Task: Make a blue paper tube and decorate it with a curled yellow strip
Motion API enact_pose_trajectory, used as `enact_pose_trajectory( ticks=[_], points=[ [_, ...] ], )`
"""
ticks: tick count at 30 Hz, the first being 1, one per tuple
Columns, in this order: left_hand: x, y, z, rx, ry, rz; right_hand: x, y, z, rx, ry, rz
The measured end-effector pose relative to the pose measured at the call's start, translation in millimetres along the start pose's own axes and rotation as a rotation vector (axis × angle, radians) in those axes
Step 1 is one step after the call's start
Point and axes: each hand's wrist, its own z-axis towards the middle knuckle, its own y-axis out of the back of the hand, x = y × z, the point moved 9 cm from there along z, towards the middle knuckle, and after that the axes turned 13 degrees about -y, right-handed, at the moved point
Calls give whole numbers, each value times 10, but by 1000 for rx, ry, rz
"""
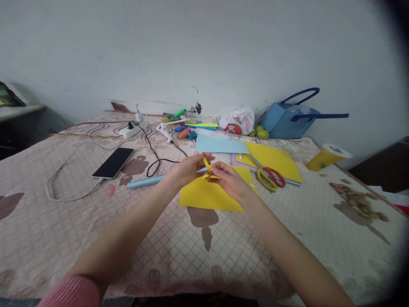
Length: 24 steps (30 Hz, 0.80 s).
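Note:
Between my two hands is a narrow, folded yellow paper strip [207,163], held above the table. My left hand [192,169] grips it from the left with bent fingers. From the right, my right hand [227,177] pinches it between thumb and fingertips. Beneath both hands lies a yellow paper sheet [212,200], partly covered by them. A long light-blue folded paper strip [145,182] lies to the left, its far end passing behind my left hand. Scissors [268,179] with yellow and red handles rest right of my right hand, on stacked coloured sheets [281,160].
A phone [113,163] on a white cable lies left. Behind are a power strip [130,131], a glue gun [164,133], a light-blue sheet [220,144] and a plastic bag [238,121]. Rightward stand a blue bag [284,121], a yellow canister [327,157] and a nut pile [359,200].

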Motion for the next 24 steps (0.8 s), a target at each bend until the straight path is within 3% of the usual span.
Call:
enact_pose_trajectory(
  ticks=[10, 16, 24],
  points=[
    [-74, 192, 32, -34, -18, 11, 59, -41, -274, -60, 87, -157],
    [-32, 135, 9, -30, -8, 12, -28, -31, -304, -40, -14, -140],
    [-67, -38, -50, 97, -87, 64, -218, 143, -186, -114, -79, -116]
  ],
)
